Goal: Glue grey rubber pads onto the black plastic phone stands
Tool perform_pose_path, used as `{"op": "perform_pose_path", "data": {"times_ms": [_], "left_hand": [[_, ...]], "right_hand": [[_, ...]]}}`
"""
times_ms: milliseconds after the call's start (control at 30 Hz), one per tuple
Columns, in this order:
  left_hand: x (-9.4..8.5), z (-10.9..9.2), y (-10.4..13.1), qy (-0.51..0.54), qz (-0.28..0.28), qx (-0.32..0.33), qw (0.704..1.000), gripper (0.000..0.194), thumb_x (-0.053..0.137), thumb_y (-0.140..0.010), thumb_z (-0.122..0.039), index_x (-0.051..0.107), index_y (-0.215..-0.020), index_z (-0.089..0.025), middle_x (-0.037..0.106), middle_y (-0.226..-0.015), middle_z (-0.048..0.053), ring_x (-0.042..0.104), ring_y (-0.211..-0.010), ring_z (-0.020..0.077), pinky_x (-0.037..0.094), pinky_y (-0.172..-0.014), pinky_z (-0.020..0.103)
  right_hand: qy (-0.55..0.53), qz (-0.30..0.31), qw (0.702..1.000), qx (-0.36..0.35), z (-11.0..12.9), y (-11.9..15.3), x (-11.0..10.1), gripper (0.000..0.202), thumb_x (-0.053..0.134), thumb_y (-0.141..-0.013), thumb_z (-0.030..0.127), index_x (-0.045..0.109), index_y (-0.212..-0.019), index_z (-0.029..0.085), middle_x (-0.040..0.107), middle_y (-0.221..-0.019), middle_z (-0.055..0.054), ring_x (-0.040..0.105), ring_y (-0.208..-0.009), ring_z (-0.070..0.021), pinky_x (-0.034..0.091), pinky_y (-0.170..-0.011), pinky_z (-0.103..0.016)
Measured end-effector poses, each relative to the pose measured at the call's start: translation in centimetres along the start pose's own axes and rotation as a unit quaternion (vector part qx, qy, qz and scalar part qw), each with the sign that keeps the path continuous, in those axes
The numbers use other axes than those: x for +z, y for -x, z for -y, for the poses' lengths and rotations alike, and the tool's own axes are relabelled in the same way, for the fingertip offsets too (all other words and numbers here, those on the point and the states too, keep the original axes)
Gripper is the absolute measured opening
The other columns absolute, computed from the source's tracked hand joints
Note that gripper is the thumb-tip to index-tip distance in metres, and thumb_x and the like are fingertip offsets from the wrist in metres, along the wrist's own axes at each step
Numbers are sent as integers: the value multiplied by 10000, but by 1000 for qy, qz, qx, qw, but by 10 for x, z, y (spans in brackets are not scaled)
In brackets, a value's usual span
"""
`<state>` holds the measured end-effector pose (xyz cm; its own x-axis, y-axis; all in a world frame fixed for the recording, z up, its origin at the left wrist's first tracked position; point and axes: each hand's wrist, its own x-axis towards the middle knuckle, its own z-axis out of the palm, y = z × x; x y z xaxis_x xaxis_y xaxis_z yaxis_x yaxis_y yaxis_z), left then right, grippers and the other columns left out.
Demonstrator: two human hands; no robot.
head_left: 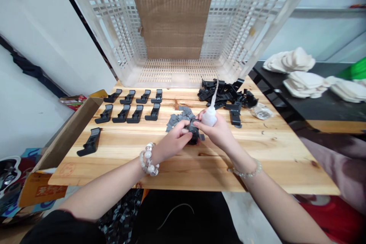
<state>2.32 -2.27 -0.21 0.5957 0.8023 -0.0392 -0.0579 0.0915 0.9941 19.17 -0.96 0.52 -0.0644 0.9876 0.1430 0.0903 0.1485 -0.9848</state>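
Between my two hands, over the wooden table, is a black plastic bracket [193, 136]. The fingers of my left hand [176, 138] are closed round its left side. My right hand [217, 129] holds a white squeeze bottle [210, 116] with its long thin nozzle pointing up, while the thumb and fingertips also press at the bracket's upper end. Small grey pads [181, 116] lie in a loose heap just behind the hands. At the left, several black brackets [122, 113] stand in rows, each with a grey upper face.
A pile of black brackets [225, 93] lies at the back right, beside a roll of clear tape [261, 111]. A white plastic crate [180, 80] on its side, lined with cardboard [174, 15], closes off the table's back. White cloth stacks [305, 84] rest on a dark table.
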Motion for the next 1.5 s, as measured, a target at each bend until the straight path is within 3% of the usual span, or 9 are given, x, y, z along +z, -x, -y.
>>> {"op": "perform_pose_path", "data": {"times_ms": [233,600,800,1067,1200,1500], "left_hand": [[-1,-1,2,2,-18,-14,1000,216,479,-936,-386,430,-1051,-211,692,-762,12,701,-808,204,500,-838,349],[-4,13,-1,18,-26,-12,999,225,504,-924,-395,435,-1052,-223,690,-754,4,705,-740,202,535,-772,360],[-1,8,-3,59,-38,-43,997,215,515,-903,-408,463,-1004,-225,680,-725,-15,697,-649,177,551,-693,329],[-1,0,-6,71,-77,-58,993,223,578,-853,-363,467,-946,-193,707,-770,13,683,-581,163,540,-592,289],[-5,4,-8,88,-76,-52,992,225,569,-856,-346,482,-972,-174,716,-780,26,679,-554,153,512,-542,252],[-4,4,-7,98,-76,-82,989,167,530,-875,-319,490,-974,-191,711,-796,14,685,-583,150,534,-543,255]], "right_hand": [[4,35,999,19,-1,0,2,274,732,-644,290,506,-761,189,539,-730,12,476,-661,-127,403,-625,-269],[37,48,998,34,-5,0,4,218,676,-652,248,508,-771,179,536,-745,15,474,-668,-117,399,-627,-259],[24,41,998,44,-9,2,7,219,684,-659,234,505,-775,186,527,-699,29,473,-597,-100,400,-563,-243],[-88,63,990,96,4,5,8,285,725,-665,287,477,-761,185,517,-622,51,504,-477,-82,380,-446,-216],[-132,52,985,103,5,2,4,315,737,-679,329,474,-764,177,561,-654,41,426,-426,-35,290,-399,-188],[-159,75,976,127,3,2,4,326,767,-665,333,489,-713,170,554,-562,36,393,-394,-34,219,-392,-189]]}}
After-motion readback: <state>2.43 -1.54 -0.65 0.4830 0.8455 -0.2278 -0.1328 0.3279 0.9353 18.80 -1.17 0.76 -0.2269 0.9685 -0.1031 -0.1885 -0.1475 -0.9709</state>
